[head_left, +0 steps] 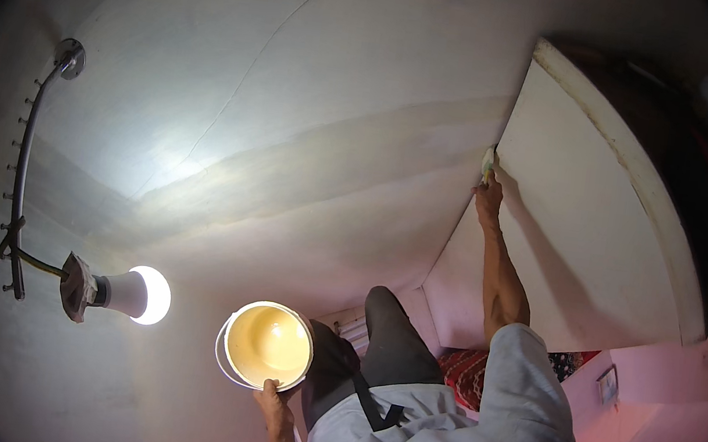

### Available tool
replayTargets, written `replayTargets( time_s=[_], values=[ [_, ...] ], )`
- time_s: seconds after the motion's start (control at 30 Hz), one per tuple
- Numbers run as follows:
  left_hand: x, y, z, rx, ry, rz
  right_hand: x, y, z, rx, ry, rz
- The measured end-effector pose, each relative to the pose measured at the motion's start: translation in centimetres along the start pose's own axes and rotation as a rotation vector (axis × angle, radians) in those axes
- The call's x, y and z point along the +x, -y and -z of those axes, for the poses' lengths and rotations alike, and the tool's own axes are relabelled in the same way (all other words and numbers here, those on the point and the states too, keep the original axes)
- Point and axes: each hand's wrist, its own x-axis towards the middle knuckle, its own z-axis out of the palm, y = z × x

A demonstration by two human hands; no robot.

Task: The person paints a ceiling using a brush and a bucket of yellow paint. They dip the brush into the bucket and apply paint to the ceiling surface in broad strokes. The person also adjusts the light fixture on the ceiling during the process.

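My left hand grips the lower edge of a white bucket with a thin wire handle. Cream-yellow paint shows inside the bucket, which I hold low in front of me, left of my legs. My right arm stretches far up and to the right. At its end my right hand is closed on a paintbrush. The brush's pale bristles meet the wall right at the edge of a large white panel. A darker, damp-looking band runs across the wall to the left of the brush.
A lit bulb hangs on a cord at the left, beside a metal rail with several hooks. Dark items lie on the panel's far side at the right. Below are red patterned cloth and a small frame on a pink wall.
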Motion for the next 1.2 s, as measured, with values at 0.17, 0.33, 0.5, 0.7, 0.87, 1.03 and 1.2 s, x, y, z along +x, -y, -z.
replayTargets(
  time_s=[0.17,0.33,0.5,0.7,0.87,1.03,1.2],
  values=[
    [0.1,-0.2,0.1,0.055,0.031,-0.001,-0.5,1.1,1.1,-0.049,0.061,0.028],
    [-0.5,-1.0,-0.8,0.025,0.056,-0.012,-0.7,0.7,1.1,-0.042,0.031,0.034],
    [-0.2,-0.2,-0.3,0.008,0.020,-0.020,-1.3,1.5,0.7,-0.127,-0.020,0.079],
    [0.1,-0.4,-0.9,0.020,0.073,-0.013,-1.3,-0.5,0.4,-0.031,-0.011,0.085],
    [-0.6,-0.7,-0.7,0.034,0.002,-0.037,-6.8,3.0,0.6,0.008,0.031,0.023],
    [-0.9,-0.9,-1.0,-0.006,-0.012,-0.026,-6.1,3.1,-0.4,0.032,-0.076,0.086],
    [-0.6,-0.4,-0.6,0.002,-0.022,-0.020,-4.9,4.5,-2.3,0.061,-0.018,-0.042]
  ],
)
